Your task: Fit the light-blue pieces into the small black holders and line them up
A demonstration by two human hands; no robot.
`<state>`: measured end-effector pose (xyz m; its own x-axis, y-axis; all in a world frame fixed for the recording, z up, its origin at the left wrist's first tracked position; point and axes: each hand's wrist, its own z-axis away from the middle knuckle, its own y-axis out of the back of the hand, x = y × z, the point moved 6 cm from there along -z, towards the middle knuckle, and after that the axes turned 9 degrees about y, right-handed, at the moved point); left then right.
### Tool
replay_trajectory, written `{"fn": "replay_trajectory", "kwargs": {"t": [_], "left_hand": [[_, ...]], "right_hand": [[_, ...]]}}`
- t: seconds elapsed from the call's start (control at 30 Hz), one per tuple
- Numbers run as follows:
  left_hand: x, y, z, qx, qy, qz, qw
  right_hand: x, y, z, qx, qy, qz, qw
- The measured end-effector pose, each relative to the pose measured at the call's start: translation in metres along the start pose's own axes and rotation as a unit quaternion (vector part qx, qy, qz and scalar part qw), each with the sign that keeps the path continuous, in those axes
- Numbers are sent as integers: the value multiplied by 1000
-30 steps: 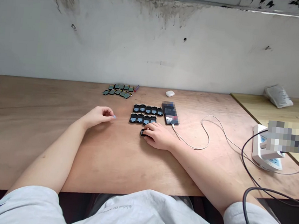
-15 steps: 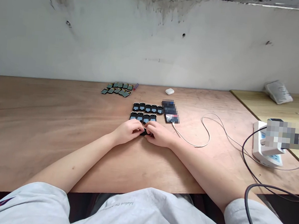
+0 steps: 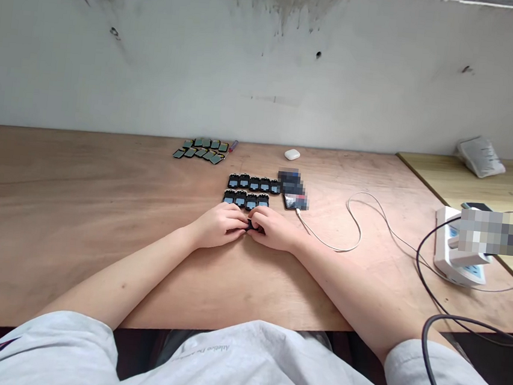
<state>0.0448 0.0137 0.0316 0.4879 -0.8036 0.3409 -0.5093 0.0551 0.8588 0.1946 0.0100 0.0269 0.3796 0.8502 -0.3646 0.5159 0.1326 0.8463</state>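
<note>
One small dark case (image 3: 250, 223) worked on at the centre of a wooden table (image 3: 78, 199)

A person's two bare hands met over the case, which was mostly covered by their fingers. The right hand (image 3: 273, 229) was curled round it, gripping. The left hand (image 3: 221, 225) had its fingertips against its left side; whether it pinched or only pressed could not be told.

Just beyond lay nine similar cases (image 3: 244, 180), five in a far row and four in a near one, each showing a pale blue patch. These nine looked finished for this step, the one in hand seemingly part-way; its patch was hidden. Farther left, two rows of grey-green plates (image 3: 201, 152) lay apart from the cases, apparently unused, beside a screwdriver (image 3: 234, 146). A phone (image 3: 294, 202) lay right of the cases, plugged into a white cable (image 3: 361, 227).
</note>
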Motion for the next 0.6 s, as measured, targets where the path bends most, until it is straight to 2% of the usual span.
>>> {"fn": "replay_trajectory", "kwargs": {"t": [0.23,0.6], "left_hand": [[-3,2,2,-14,2,-41,999],[1,0,2,-39,-48,-57,996]], "right_hand": [[0,1,0,15,8,-9,1000],[5,1,1,43,14,-34,998]]}}
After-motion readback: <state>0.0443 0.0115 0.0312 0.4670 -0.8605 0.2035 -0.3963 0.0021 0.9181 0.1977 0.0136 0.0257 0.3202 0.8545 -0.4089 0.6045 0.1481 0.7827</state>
